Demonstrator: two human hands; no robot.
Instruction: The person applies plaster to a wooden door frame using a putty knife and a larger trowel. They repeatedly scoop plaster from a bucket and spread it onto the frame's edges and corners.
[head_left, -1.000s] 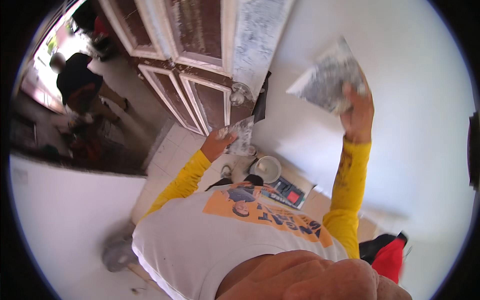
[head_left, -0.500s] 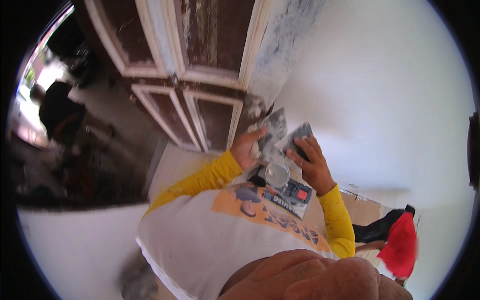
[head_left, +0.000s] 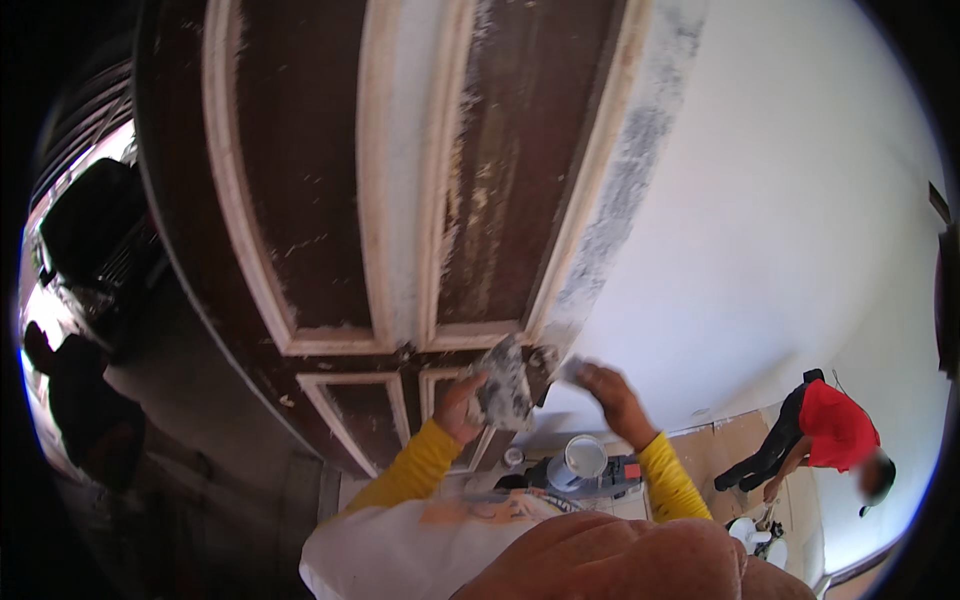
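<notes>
My left hand (head_left: 458,412) is closed around the edge of a flat blade (head_left: 503,385) smeared with grey-white putty. A little to the right, my right hand (head_left: 615,402) pinches a smaller, dark flat scraper (head_left: 571,371), partly hidden by the fingers. Both tools are apart, in front of a brown panelled door (head_left: 310,200) with whitish mouldings. The scraper is nearest the door's right edge, where a grey-patched strip (head_left: 625,180) runs up beside the white wall (head_left: 760,200). Whether either tool touches the door I cannot tell.
Below my hands stand a bucket (head_left: 585,458) and a dark toolbox (head_left: 628,472) with a red patch. At right, a person in a red shirt (head_left: 838,428) bends toward containers (head_left: 750,532) on the floor. Another person (head_left: 90,410) and a dark vehicle (head_left: 95,235) are at left.
My hands have moved apart, and the two tools that were close together are now separated. The view has tilted up, showing more of the door. The red-shirted person is more fully in view.
</notes>
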